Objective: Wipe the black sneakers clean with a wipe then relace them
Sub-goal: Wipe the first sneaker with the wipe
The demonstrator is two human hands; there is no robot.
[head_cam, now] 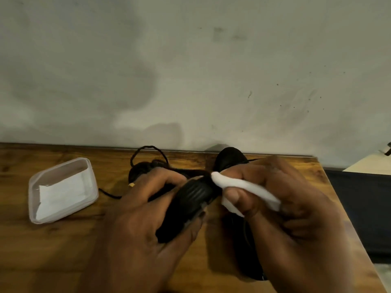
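My left hand grips a black sneaker held above the wooden table, its ribbed end facing me. My right hand pinches a white wipe between thumb and fingers, and the wipe's tip touches the sneaker's upper right edge. A second black sneaker lies on the table behind and under my right hand, mostly hidden. A loose black lace loops near the wall behind my left hand.
A clear plastic tub with white wipes inside sits at the left of the table. A pale wall stands right behind the table. The table's right edge drops off to a dark surface.
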